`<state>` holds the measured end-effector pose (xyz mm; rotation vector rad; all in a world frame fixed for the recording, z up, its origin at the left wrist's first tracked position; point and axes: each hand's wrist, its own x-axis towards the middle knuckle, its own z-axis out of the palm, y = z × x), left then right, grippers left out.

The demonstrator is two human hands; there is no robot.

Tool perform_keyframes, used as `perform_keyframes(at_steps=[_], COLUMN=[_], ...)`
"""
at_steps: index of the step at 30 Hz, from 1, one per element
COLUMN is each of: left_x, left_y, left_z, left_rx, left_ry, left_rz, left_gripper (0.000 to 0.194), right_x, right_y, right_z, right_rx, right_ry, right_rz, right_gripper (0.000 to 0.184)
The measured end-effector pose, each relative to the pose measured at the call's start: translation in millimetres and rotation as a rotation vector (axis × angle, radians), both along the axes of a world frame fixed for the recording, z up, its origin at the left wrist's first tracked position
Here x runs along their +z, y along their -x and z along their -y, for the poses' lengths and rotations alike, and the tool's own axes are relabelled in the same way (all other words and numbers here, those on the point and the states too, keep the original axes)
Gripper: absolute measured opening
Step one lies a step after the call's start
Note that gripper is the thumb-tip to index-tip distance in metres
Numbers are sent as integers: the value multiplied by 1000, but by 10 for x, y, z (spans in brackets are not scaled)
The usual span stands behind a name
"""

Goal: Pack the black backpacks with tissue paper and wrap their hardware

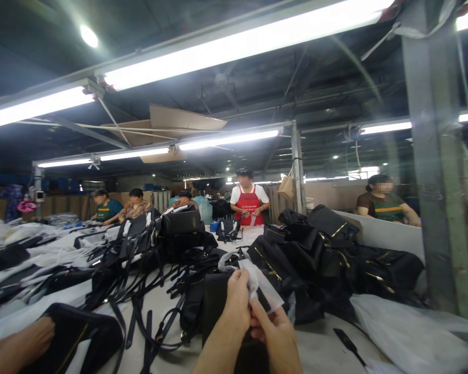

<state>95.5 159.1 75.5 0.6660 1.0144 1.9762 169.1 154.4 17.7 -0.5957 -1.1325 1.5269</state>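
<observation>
Both of my hands are raised over a black handbag [216, 298] standing in front of me. My left hand [238, 291] is closed, pinching the upper left part of a thin white wrapping sheet [271, 291]. Below and to its right, my right hand [275, 330] is closed with thumb and fingers on the same sheet's lower part, close to a twisted white bit between the two hands. A handle wrapped in whitish material [226, 261] rises from the bag just behind my left hand. My fingers partly hide the sheet and the bag's front.
Black bags with gold zips [312, 249] are heaped at right; more bags and loose straps [140, 317] lie at left. Clear plastic [409, 332] covers the right front. A co-worker's hand [39, 335] rests on a black bag at lower left. A metal post [437, 171] stands at right.
</observation>
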Motion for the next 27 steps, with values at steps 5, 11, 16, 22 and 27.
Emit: perform_keyframes(at_steps=[5, 11, 16, 22, 27], left_x=[87, 67, 33, 63, 78], left_y=[6, 65, 35, 46, 181], left_z=[152, 144, 83, 191, 198], left_rx=[-113, -56, -19, -96, -184], left_ry=[2, 19, 25, 51, 73], left_rz=[-28, -65, -77, -100, -129], left_gripper=[47, 37, 37, 37, 30], right_x=[-57, -196, -138, -114, -144], right_y=[-94, -123, -10, -116, -263], right_z=[-43, -21, 116, -37, -38], right_rx=[-17, 31, -57, -92, -85], right_ry=[118, 76, -73, 53, 24], right_rz=[-66, -40, -113, -6, -40], right_gripper=[56, 67, 90, 66, 66])
